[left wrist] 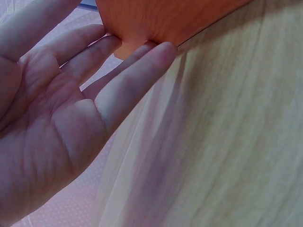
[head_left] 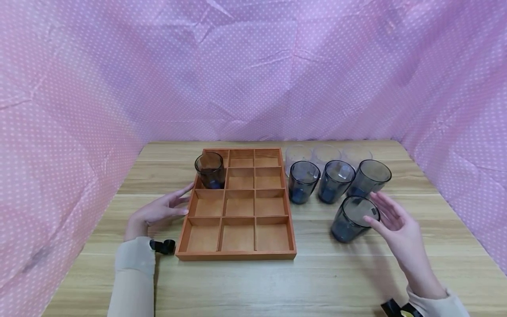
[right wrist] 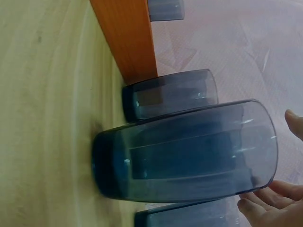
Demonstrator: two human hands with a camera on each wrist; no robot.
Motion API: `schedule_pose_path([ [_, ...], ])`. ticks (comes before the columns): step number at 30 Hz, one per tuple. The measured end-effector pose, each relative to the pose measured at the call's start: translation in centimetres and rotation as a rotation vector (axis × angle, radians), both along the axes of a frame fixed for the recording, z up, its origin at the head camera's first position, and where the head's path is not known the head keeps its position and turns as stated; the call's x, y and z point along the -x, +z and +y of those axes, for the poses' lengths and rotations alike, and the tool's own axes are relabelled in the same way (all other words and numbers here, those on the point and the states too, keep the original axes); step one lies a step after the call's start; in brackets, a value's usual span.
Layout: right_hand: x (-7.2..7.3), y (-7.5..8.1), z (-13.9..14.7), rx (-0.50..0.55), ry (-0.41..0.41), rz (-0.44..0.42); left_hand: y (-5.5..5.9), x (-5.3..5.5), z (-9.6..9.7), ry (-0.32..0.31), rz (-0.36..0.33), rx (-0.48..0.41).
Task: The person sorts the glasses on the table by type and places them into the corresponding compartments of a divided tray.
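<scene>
A wooden tray divided into square compartments (head_left: pixel 237 256) lies on the table. My left hand (head_left: pixel 160 210) is at its left side, fingers extended; in the left wrist view the fingertips (left wrist: pixel 165 53) rest against the tray's wall. One smoky dark drinking glass (head_left: pixel 210 172) stands in the tray's left column, second row from the back. On the right, my right hand (head_left: pixel 404 233) is at the rim of the nearest dark glass (head_left: pixel 346 226). Its thumb (right wrist: pixel 294 124) stands apart from the rim, while the other fingers are at the glass's far side.
Three more dark glasses, left (head_left: pixel 303 182), middle (head_left: pixel 334 182) and right (head_left: pixel 368 180), stand in a row right of the tray. Clear round-rimmed containers (head_left: pixel 326 153) are behind them. A pink dotted cloth (head_left: pixel 253 70) surrounds the wooden table (head_left: pixel 325 281).
</scene>
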State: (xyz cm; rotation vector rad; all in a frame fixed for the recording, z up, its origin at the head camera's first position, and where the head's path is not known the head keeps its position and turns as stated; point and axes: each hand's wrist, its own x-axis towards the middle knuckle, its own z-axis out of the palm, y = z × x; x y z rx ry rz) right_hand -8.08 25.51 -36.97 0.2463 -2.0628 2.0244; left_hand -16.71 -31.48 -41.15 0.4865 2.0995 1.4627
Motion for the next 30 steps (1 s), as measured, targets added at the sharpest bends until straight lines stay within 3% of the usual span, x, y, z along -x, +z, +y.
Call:
schedule_pose_path([
  [8,-0.1,-1.1,0.2,-0.044,0.003,-0.064,-0.2,0.1,0.0,0.004,0.038,0.025],
  [19,-0.1,-1.8,0.0,-0.117,-0.001,-0.104,-0.3,0.1,-0.1,-0.020,0.019,-0.059],
  [30,-0.1,-1.4,-0.3,-0.397,-0.122,-0.188,-0.5,0.1,-0.2,-0.007,0.017,-0.067],
])
